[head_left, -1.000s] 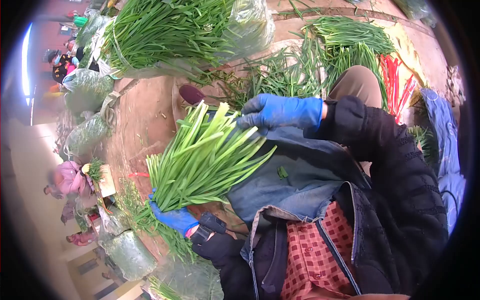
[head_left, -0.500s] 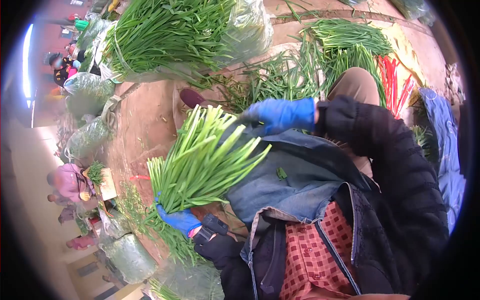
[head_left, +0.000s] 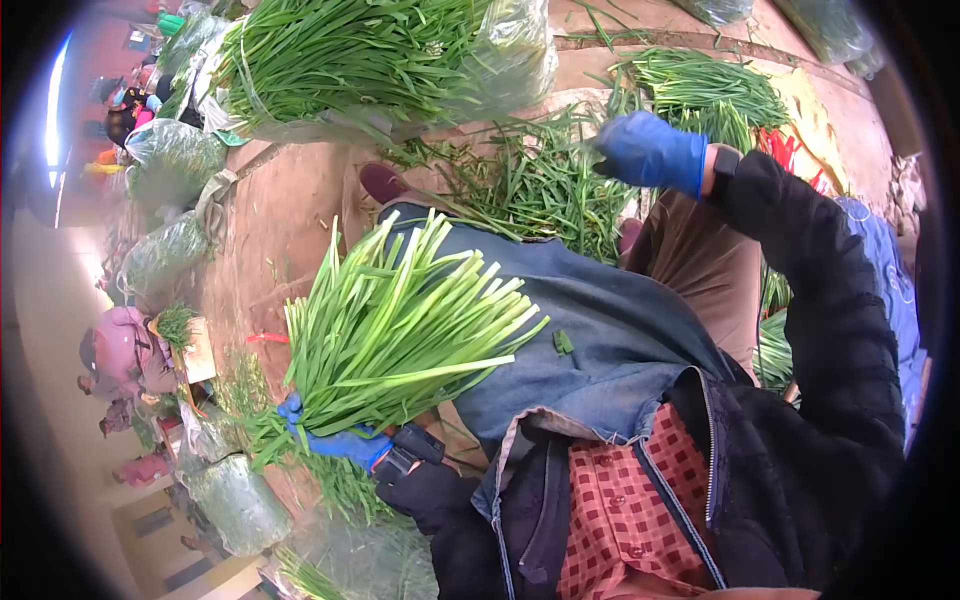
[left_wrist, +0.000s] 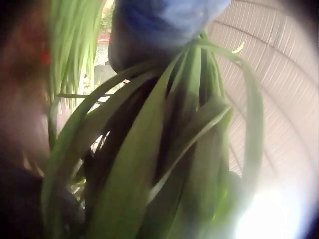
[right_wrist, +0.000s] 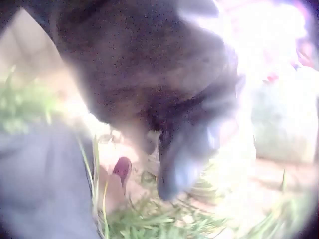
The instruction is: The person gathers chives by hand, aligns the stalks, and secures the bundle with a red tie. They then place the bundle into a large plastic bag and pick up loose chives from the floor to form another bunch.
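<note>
Gloved in blue, my left hand (head_left: pixel 340 443) grips a large bunch of long green leaves (head_left: pixel 390 340) near its lower end; the pale cut ends fan out up and right over the apron. In the left wrist view the blue glove (left_wrist: pixel 164 22) is round the bunch, and broad leaves (left_wrist: pixel 132 174) hang below it. My right hand (head_left: pixel 652 152) is apart from the bunch, above the loose leaves (head_left: pixel 560 190) on the floor. Dark and blurred in the right wrist view, the right hand (right_wrist: pixel 182 164) points downward; whether its fingers hold anything is unclear.
A big bagged heap of leaves (head_left: pixel 350 60) lies at the top. Leaf bundles (head_left: pixel 700 85) and red strips (head_left: pixel 780 145) are at upper right. Filled plastic bags (head_left: pixel 240 505) and a person in pink (head_left: pixel 125 350) are at the left. A shoe (head_left: pixel 383 183) rests near the loose leaves.
My right hand has moved from the cut ends up and right, over the loose leaves. The left hand keeps its grip, and the bunch has shifted slightly down and spread wider.
</note>
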Available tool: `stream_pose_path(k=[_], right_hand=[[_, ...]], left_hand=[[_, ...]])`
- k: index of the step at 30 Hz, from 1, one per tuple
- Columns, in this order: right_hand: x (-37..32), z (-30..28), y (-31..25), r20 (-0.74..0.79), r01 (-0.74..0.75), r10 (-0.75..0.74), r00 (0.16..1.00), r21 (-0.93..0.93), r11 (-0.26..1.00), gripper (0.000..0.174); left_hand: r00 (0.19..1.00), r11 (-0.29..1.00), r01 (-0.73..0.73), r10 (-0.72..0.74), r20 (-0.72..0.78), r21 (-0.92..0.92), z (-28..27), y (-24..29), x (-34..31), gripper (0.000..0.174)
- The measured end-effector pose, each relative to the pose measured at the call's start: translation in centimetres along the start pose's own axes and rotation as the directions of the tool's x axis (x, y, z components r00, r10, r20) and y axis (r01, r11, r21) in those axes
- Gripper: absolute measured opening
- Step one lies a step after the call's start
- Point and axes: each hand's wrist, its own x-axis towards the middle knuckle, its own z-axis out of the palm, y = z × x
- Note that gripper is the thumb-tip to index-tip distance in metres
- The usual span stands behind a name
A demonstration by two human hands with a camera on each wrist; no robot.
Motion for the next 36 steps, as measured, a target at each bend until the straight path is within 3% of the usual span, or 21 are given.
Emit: stream_pose_path(k=[1, 3, 5, 7, 8, 9, 11, 12, 16, 19, 21, 23, 25, 27, 28, 29, 30, 31, 33, 35, 36], right_hand=[[0.0, 0.7, -1.0, -0.19, 0.151, -0.134, 0.973, 0.076, 0.986, 0.025], [0.1, -1.2, -5.4, -0.326, 0.349, -0.199, 0.924, 0.507, 0.788, 0.031], [0.2, -3.3, -9.1, -0.496, 0.602, -0.4, 0.771, 0.36, 0.713, 0.036], [0.3, -4.1, -12.1, -0.592, 0.641, -0.426, 0.684, 0.209, 0.739, 0.036], [1.0, -3.7, -13.1, -0.697, 0.66, -0.402, 0.594, 0.136, 0.739, 0.031], [1.6, -3.1, -13.7, -0.7, 0.658, -0.399, 0.592, 0.134, 0.741, 0.031], [2.7, -1.5, -14.7, -0.505, 0.489, -0.387, 0.772, 0.082, 0.869, 0.027], [3.1, -0.5, -14.9, -0.681, 0.56, -0.357, 0.639, 0.094, 0.823, 0.012], [2.3, 0.2, -15.4, -0.635, 0.55, -0.403, 0.659, 0.04, 0.834, 0.012], [2.4, 0.6, -13.9, -0.444, 0.261, -0.1, 0.891, 0.318, 0.912, 0.015], [3.0, 1.4, -10.4, -0.372, 0.05, 0.089, 0.924, 0.349, 0.936, 0.015], [2.9, 2.5, -5.3, -0.359, -0.069, 0.112, 0.927, 0.129, 0.989, 0.013], [1.9, 2.9, -1.0, -0.176, -0.121, 0.091, 0.98, -0.165, 0.979, 0.013], [0.9, 2.2, -0.5, -0.051, -0.103, 0.091, 0.995, -0.312, 0.945, 0.015], [0.7, 1.4, -1.5, -0.119, 0.029, -0.037, 0.992, -0.072, 0.997, 0.018], [0.4, 0.6, -3.1, -0.217, 0.177, -0.139, 0.966, 0.165, 0.97, 0.022], [0.2, -2.1, -5.5, 0.009, 0.141, -0.165, 0.986, 0.474, 0.869, 0.035], [0.3, -1.2, -7.0, -0.15, 0.305, -0.287, 0.946, 0.71, 0.635, 0.037], [-0.1, -0.3, -10.3, -0.132, 0.301, -0.333, 0.934, 0.794, 0.528, 0.039], [0.1, 0.9, -12.8, -0.026, 0.162, -0.348, 0.937, 0.916, 0.366, 0.041], [0.1, 0.9, -12.9, -0.03, 0.164, -0.352, 0.936, 0.919, 0.357, 0.041]], left_hand=[[1.0, 1.0, 0.0, 0.0, -0.002, -0.005, 1.5, 0.0, -0.2, 0.023], [0.978, 0.998, 0.066, -0.066, -0.198, -0.002, 3.2, 0.5, -0.5, 0.012], [0.989, 0.995, 0.081, -0.086, -0.118, -0.051, 3.1, 0.6, -0.5, 0.009], [0.984, 0.956, 0.1, -0.136, -0.112, -0.277, 3.3, 0.7, -0.2, 0.017], [0.989, 0.932, 0.145, -0.15, 0.012, -0.332, 3.3, 0.7, -0.1, 0.016], [0.989, 0.932, 0.146, -0.149, 0.017, -0.332, 3.3, 0.8, -0.1, 0.016], [0.983, 0.92, 0.156, -0.179, -0.032, -0.36, 4.2, 0.9, -0.5, 0.016], [0.984, 0.92, 0.152, -0.176, -0.034, -0.361, 4.0, 0.8, -0.5, 0.016], [0.98, 0.924, 0.15, -0.186, -0.07, -0.353, 3.1, 0.5, -0.7, 0.012], [0.978, 0.922, 0.182, -0.205, -0.031, -0.342, 3.5, 0.6, -1.3, 0.008], [0.955, 0.871, 0.208, -0.28, -0.101, -0.446, 3.3, 0.7, -1.5, 0.007], [0.958, 0.915, 0.152, -0.23, -0.173, -0.374, 3.9, 0.8, -1.7, 0.006], [0.952, 0.949, 0.109, -0.186, -0.244, -0.298, 3.6, 0.4, -2.1, 0.006], [0.992, 0.961, 0.104, -0.12, -0.049, -0.255, 0.6, 0.0, -1.2, 0.007], [0.984, 0.773, 0.177, -0.123, 0.13, -0.609, -0.6, -0.1, -0.2, 0.01], [0.984, 0.776, 0.174, -0.124, 0.124, -0.606, -1.8, -0.2, -0.4, 0.01], [0.991, 0.861, 0.124, -0.131, 0.022, -0.493, 0.0, 0.0, -0.7, 0.01], [0.99, 0.927, 0.086, -0.121, -0.076, -0.364, 1.8, 0.4, -1.0, 0.009], [0.978, 0.897, 0.14, -0.191, -0.08, -0.42, 4.5, 1.1, -1.4, 0.009], [0.981, 0.974, 0.125, -0.093, -0.172, 0.187, 6.8, 1.6, -1.4, 0.012], [0.978, 0.982, 0.127, -0.1, -0.181, 0.143, 5.9, 1.7, -0.9, 0.02]])
